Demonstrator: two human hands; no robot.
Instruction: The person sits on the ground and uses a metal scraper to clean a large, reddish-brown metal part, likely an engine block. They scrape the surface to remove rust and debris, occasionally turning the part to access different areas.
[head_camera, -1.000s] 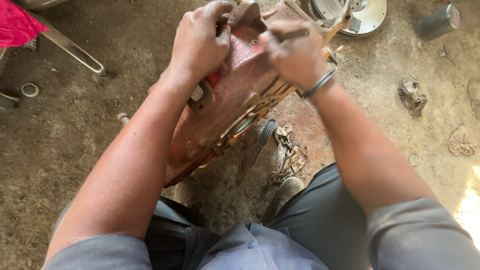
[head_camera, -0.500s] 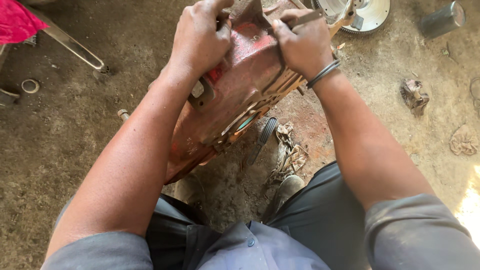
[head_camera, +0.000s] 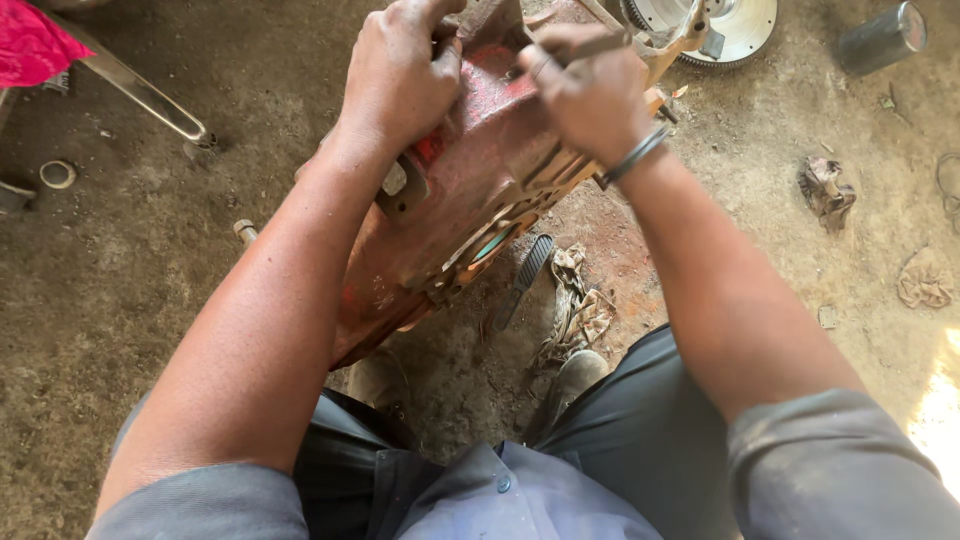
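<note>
Left hand (head_camera: 400, 75): fingers curled tight, clamped over the top edge of a red metal casing (head_camera: 450, 215). Knuckles up, thumb side toward the other hand. Full grip, no gap showing between palm and metal.

Right hand (head_camera: 590, 90): closed in a fist around a thin dark rod-like tool (head_camera: 590, 47), which crosses the top of the casing. The tool's tip is hidden behind the fingers; cannot tell what it meets. A metal bangle (head_camera: 632, 158) sits on that wrist.

The casing stands tilted on the dirt floor (head_camera: 130, 300) between the person's knees, upper end at the hands, lower end near the left leg. Rusty, oily, with a small square lug on its near face.

Around it: a short ribbed belt piece (head_camera: 527, 275) and a dirty rag (head_camera: 575, 305) lie just right of the casing's lower half. A toothed round flywheel (head_camera: 745, 30) lies beyond the right hand, close to the casing's far end. A grey cylinder (head_camera: 880, 38) sits far right, well apart. A metal bar (head_camera: 140, 92) and a pink cloth (head_camera: 35, 45) lie far left, with open dirt between them and the left forearm.
</note>
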